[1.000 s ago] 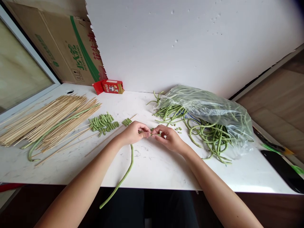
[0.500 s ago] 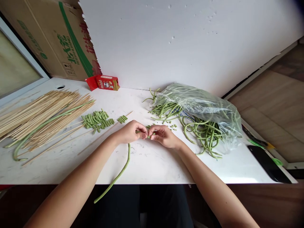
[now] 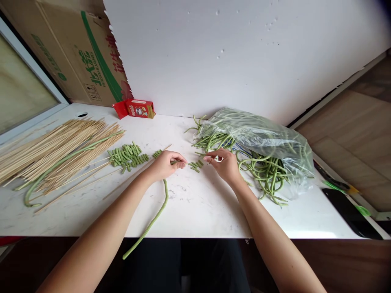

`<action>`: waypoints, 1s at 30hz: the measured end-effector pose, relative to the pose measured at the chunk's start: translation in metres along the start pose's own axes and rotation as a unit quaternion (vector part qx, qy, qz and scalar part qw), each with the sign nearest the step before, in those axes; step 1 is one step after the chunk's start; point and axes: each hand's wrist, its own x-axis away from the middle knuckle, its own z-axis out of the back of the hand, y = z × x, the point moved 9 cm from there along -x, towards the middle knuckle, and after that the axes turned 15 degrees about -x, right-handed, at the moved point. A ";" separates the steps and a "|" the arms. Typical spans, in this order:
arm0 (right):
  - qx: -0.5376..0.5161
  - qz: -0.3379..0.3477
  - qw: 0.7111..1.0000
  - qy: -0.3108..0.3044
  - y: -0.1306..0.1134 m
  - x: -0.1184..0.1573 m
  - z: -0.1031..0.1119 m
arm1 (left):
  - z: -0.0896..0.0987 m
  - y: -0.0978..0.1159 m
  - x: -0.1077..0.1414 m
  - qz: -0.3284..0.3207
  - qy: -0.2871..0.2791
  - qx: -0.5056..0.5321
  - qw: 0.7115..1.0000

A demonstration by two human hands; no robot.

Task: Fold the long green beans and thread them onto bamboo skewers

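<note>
My left hand (image 3: 169,165) is closed in a pinch on a long green bean (image 3: 159,213). One short end pokes out past the fingertips, and the long tail curves down over the table's front edge. My right hand (image 3: 224,165) is apart from it to the right, thumb and fingertips drawn together; what they hold, if anything, I cannot make out. Between the hands lie several short bean pieces (image 3: 195,166). Beyond my left hand, a short row of bean pieces (image 3: 157,153) sits on a thin wooden skewer (image 3: 131,176), partly hidden by that hand.
Threaded bean pieces (image 3: 126,155) lie left of centre, beside a large pile of skewers (image 3: 64,146) with another long bean across it. At right, a clear plastic bag (image 3: 259,130) spills whole beans (image 3: 271,175). A red box (image 3: 140,109), a carton (image 3: 82,61) and a black phone (image 3: 350,212) stand around.
My hands were together at the bean; my right hand has moved away to the right, uncovering the short pieces on the table. My left hand keeps hold of the bean and has shifted slightly left.
</note>
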 end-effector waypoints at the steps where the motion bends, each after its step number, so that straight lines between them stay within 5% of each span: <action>1: 0.021 -0.009 1.000 -0.004 0.004 0.001 -0.001 | 0.000 -0.001 0.000 0.001 0.002 -0.003 1.000; 6: 0.086 -0.040 0.995 0.011 0.012 0.004 -0.007 | 0.004 -0.002 -0.001 0.003 0.018 0.008 1.000; 11: 0.116 0.000 0.992 -0.056 0.006 0.004 -0.023 | 0.004 -0.003 -0.001 -0.002 0.018 0.017 1.000; 25: -0.050 -0.030 0.990 -0.130 -0.001 0.010 -0.039 | -0.005 -0.004 -0.001 0.008 -0.019 0.041 0.999; 30: -0.084 -0.033 0.992 -0.084 -0.004 0.008 -0.030 | -0.009 0.005 0.000 -0.029 -0.048 0.077 0.995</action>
